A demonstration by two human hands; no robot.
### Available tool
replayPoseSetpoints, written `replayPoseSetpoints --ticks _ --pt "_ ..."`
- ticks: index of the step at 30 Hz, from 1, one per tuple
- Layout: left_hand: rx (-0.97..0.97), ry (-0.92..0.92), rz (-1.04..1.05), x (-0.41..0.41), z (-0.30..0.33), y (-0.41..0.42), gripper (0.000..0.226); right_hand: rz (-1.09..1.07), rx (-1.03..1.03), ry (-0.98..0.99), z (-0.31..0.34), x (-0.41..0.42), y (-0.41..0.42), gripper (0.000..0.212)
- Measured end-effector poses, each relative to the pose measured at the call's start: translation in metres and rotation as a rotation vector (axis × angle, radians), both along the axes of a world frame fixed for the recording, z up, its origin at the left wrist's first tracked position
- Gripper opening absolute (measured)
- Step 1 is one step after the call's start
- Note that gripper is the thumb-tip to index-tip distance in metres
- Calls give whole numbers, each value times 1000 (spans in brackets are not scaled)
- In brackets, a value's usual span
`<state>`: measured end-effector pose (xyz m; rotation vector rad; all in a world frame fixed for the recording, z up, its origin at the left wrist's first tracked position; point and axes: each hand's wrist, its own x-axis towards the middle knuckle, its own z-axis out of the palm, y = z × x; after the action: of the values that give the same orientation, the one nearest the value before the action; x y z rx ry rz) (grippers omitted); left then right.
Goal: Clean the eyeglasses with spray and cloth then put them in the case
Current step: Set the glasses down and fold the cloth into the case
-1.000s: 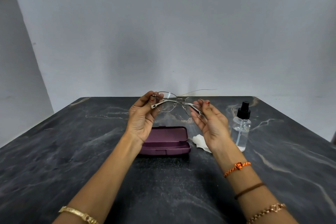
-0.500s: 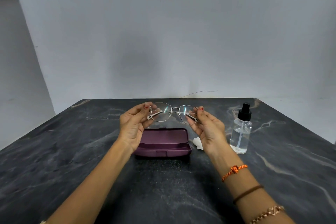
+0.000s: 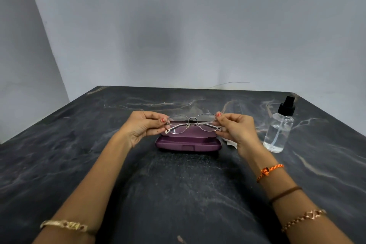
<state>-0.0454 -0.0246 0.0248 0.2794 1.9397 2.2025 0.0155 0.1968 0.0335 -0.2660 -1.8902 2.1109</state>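
Thin metal-framed eyeglasses (image 3: 192, 124) with folded temples hang just above the open purple case (image 3: 188, 144) at the table's middle. My left hand (image 3: 141, 128) pinches the frame's left end. The right end is pinched by my right hand (image 3: 236, 129). A clear spray bottle (image 3: 278, 131) with a black nozzle stands upright to the right of the case. Only a small corner of the white cloth (image 3: 230, 142) shows behind my right wrist, beside the case.
A dark marble table (image 3: 178, 194) carries everything; its far edge meets a pale wall. A thin wire (image 3: 229, 83) lies along that edge. Bare tabletop stretches to the left of the case and in front of it.
Both hands have lowered the eyeglasses from in front of me down to just above the open case, with the temples now folded. The bottle and case have stayed put.
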Motion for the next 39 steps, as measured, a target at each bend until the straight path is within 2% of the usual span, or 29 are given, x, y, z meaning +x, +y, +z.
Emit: replayPoseSetpoints --ticks 4,6,10,15,18,25,33,36,39 --pt "-16 11 7 -3 3 -5 17 29 -2 14 3 2 -3 16" --pt "-30 24 13 -3 7 -11 22 75 -29 34 7 5 -7 16" --pt "-99 9 10 4 13 -41 16 182 -47 73 10 14 -25 13" --pt "-183 -91 -7 16 7 -88 35 295 0 29 -4 25 -67 16" --pt "-167 -141 29 22 -7 -108 44 344 68 -12 -16 32 -84 14" --pt "-267 -186 20 19 -15 -122 35 351 283 2 -37 35 -96 18" --pt "-355 -118 128 21 -14 -121 18 286 722 209 -41 35 -99 23" --pt "-384 -64 187 21 -15 -117 5 269 837 263 -42 38 -100 25" --pt "-419 61 246 22 -17 -109 3 257 907 322 -43 42 -100 26"
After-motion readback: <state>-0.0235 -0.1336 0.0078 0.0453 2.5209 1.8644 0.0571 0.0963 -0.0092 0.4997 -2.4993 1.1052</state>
